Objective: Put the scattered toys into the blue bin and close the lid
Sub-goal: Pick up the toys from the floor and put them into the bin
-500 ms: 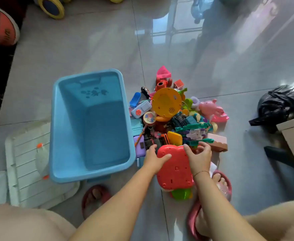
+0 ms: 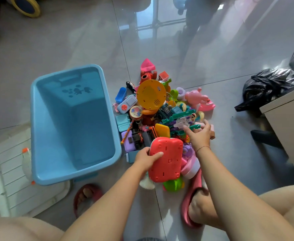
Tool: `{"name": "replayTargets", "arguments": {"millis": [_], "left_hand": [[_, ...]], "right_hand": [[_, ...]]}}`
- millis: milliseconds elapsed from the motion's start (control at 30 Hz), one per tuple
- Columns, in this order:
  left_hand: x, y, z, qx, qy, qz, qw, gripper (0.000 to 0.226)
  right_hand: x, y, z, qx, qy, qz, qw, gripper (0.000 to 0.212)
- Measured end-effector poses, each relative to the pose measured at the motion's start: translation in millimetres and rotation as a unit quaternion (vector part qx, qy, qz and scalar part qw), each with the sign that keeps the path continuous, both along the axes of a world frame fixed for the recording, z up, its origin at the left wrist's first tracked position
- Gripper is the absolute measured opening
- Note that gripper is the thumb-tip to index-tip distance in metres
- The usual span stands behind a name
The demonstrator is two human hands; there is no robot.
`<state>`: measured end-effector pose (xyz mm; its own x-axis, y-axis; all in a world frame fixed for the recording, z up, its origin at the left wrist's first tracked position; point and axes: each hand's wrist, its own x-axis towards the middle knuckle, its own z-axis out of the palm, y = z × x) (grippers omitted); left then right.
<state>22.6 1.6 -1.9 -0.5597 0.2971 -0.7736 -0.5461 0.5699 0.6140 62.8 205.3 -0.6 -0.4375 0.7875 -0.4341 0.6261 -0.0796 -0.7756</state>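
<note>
An open blue bin (image 2: 38, 129) stands on the floor at left with nothing inside it. Its white lid (image 2: 8, 185) lies flat beside it, partly under it. A pile of toys (image 2: 160, 112) lies to the right of the bin, with a yellow disc toy (image 2: 150, 94) and a pink pig (image 2: 194, 97) in it. My left hand (image 2: 146, 160) grips the left edge of a red strawberry-shaped toy (image 2: 167, 159) at the near end of the pile. My right hand (image 2: 199, 134) reaches into the pile, fingers spread over a teal toy (image 2: 175, 117).
A black plastic bag (image 2: 268, 84) lies at right, next to the corner of a beige cabinet (image 2: 287, 122). My feet in red slippers (image 2: 193, 202) are just below the pile. A yellow-rimmed wheel (image 2: 25, 6) sits at the far left.
My right hand has let go of the red toy and moved up into the pile. My left hand now holds the red toy alone.
</note>
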Motion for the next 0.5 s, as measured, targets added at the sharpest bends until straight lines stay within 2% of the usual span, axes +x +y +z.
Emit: {"name": "replayTargets", "arguments": {"millis": [67,133,200,300,433,500], "left_hand": [[-7.6,-1.5,10.7,0.021,0.020,0.009,1.000,0.028],[-18.7,-4.2,23.9,0.044,0.033,0.031,0.998,0.032],[-32.4,-7.0,36.1,0.062,0.052,0.052,0.995,0.036],[-51.0,-9.4,57.7,0.072,0.085,0.061,0.992,0.030],[-68.7,-9.5,97.8,0.129,0.116,0.083,0.981,0.031],[-78.1,-12.3,121.2,0.147,0.152,0.086,0.974,0.035]], "right_hand": [[-12.5,13.4,-0.7,-0.007,-0.011,0.039,0.999,0.088],[-22.6,22.8,-3.2,-0.053,-0.006,0.069,0.996,0.079],[-29.1,29.2,-7.1,-0.091,-0.021,0.066,0.993,0.067],[-30.5,35.3,-12.3,-0.135,-0.036,0.054,0.989,0.054],[-29.6,34.6,-0.9,-0.166,0.024,0.023,0.986,0.030],[-33.3,32.8,16.3,-0.157,0.061,-0.006,0.986,0.026]]}}
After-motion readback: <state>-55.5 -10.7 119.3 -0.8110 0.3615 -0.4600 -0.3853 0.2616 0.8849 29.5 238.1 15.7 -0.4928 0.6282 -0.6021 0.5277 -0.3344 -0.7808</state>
